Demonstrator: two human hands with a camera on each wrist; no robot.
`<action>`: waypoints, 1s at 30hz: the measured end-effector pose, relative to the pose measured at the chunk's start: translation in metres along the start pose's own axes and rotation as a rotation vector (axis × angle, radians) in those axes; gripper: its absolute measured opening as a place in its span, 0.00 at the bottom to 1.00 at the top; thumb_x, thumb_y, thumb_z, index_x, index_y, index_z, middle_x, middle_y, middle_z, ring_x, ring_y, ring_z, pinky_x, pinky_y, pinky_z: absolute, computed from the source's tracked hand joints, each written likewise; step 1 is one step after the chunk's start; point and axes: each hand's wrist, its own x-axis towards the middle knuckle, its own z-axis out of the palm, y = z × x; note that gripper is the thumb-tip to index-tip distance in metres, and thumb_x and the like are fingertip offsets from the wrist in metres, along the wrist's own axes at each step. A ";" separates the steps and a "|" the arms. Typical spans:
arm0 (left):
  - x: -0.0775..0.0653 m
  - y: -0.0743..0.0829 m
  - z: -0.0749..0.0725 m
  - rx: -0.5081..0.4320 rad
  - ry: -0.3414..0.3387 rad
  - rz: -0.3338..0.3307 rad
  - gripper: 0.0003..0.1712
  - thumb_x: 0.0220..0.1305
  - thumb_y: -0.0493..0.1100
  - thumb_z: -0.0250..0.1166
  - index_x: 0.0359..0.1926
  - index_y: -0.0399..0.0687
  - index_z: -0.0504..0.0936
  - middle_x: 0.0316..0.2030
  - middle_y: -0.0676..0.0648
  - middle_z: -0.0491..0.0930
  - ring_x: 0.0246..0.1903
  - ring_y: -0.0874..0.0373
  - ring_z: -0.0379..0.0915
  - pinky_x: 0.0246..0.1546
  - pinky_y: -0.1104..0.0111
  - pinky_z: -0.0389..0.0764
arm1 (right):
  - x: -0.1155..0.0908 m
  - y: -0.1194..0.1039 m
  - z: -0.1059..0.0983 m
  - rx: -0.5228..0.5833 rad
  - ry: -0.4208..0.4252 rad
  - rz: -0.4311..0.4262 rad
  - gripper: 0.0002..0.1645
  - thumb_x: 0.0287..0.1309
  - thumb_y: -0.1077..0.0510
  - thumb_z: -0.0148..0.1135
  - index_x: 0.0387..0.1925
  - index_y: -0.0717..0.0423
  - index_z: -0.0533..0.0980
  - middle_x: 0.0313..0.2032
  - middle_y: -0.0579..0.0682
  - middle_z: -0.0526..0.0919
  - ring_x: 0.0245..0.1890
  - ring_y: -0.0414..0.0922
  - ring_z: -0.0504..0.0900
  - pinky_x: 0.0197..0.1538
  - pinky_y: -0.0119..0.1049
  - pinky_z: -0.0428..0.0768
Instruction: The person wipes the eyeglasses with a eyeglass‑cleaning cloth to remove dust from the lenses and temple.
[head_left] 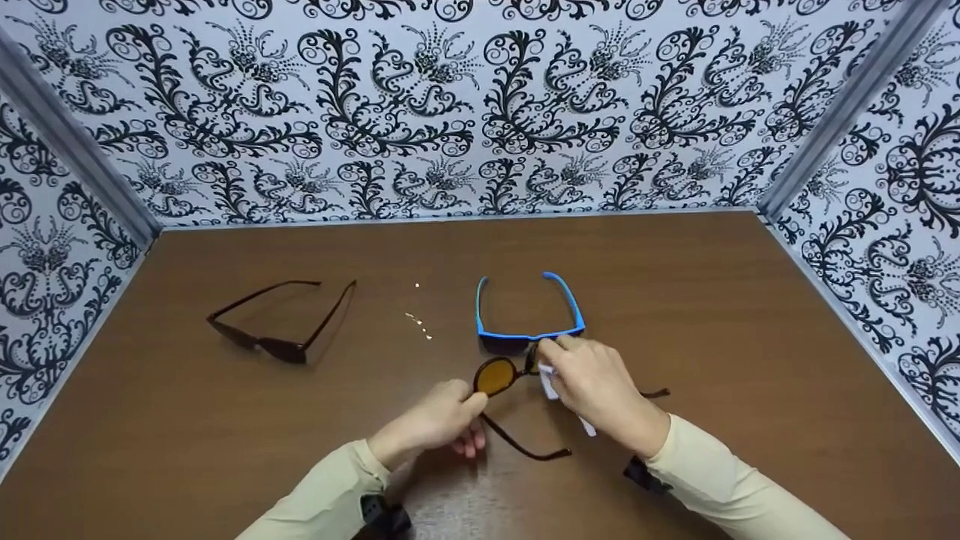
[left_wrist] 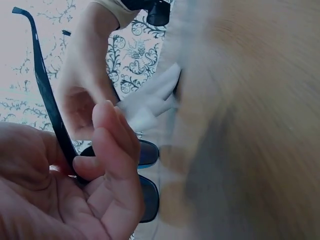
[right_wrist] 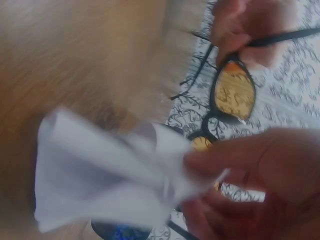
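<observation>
My left hand point(head_left: 439, 420) pinches the dark-framed sunglasses with amber lenses point(head_left: 495, 376) at the left hinge, lifted off the table with one temple hanging toward me. In the right wrist view an amber lens point(right_wrist: 234, 92) shows beside the left fingers. My right hand point(head_left: 600, 379) pinches a folded white cloth point(right_wrist: 110, 175) over the other lens, which it mostly covers. The cloth point(left_wrist: 150, 102) looks blurred in the left wrist view. Just beyond the hands, blue-framed sunglasses point(head_left: 531, 335) lie on the table with temples pointing away.
Dark brown sunglasses point(head_left: 281, 349) rest unfolded on the left of the brown table point(head_left: 337, 465). Small light specks point(head_left: 420, 324) mark the tabletop's middle. Patterned wall panels point(head_left: 420, 112) enclose the back and both sides.
</observation>
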 end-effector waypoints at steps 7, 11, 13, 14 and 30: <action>0.000 0.003 -0.001 0.036 -0.006 0.043 0.11 0.63 0.33 0.47 0.25 0.39 0.72 0.14 0.43 0.79 0.09 0.63 0.71 0.13 0.70 0.76 | 0.004 0.001 0.001 -0.153 0.167 0.071 0.12 0.42 0.71 0.67 0.30 0.62 0.74 0.25 0.54 0.76 0.24 0.52 0.74 0.26 0.40 0.74; 0.000 0.004 0.000 0.017 0.003 0.062 0.10 0.63 0.33 0.47 0.25 0.42 0.70 0.15 0.42 0.79 0.10 0.64 0.71 0.13 0.70 0.76 | 0.008 0.004 0.000 0.004 0.148 -0.008 0.13 0.43 0.71 0.70 0.29 0.58 0.74 0.27 0.50 0.78 0.27 0.48 0.75 0.30 0.40 0.75; 0.000 0.004 0.000 0.001 0.011 0.064 0.10 0.63 0.33 0.47 0.25 0.42 0.70 0.15 0.43 0.79 0.10 0.64 0.71 0.14 0.69 0.76 | 0.008 0.006 -0.001 0.083 0.101 -0.038 0.15 0.42 0.70 0.72 0.28 0.55 0.74 0.26 0.47 0.77 0.26 0.45 0.74 0.31 0.39 0.74; 0.000 0.004 0.000 0.001 0.015 0.066 0.10 0.63 0.33 0.47 0.25 0.42 0.70 0.15 0.43 0.79 0.10 0.64 0.71 0.14 0.69 0.77 | 0.008 0.006 -0.001 0.097 0.084 -0.048 0.15 0.41 0.71 0.72 0.27 0.55 0.74 0.25 0.46 0.77 0.26 0.44 0.74 0.30 0.38 0.74; 0.001 0.003 0.002 -0.010 0.004 0.056 0.10 0.65 0.33 0.46 0.28 0.39 0.71 0.15 0.45 0.78 0.10 0.64 0.70 0.14 0.70 0.76 | 0.011 0.009 -0.008 0.032 0.159 -0.071 0.14 0.40 0.67 0.73 0.26 0.55 0.74 0.25 0.46 0.79 0.26 0.46 0.72 0.30 0.38 0.68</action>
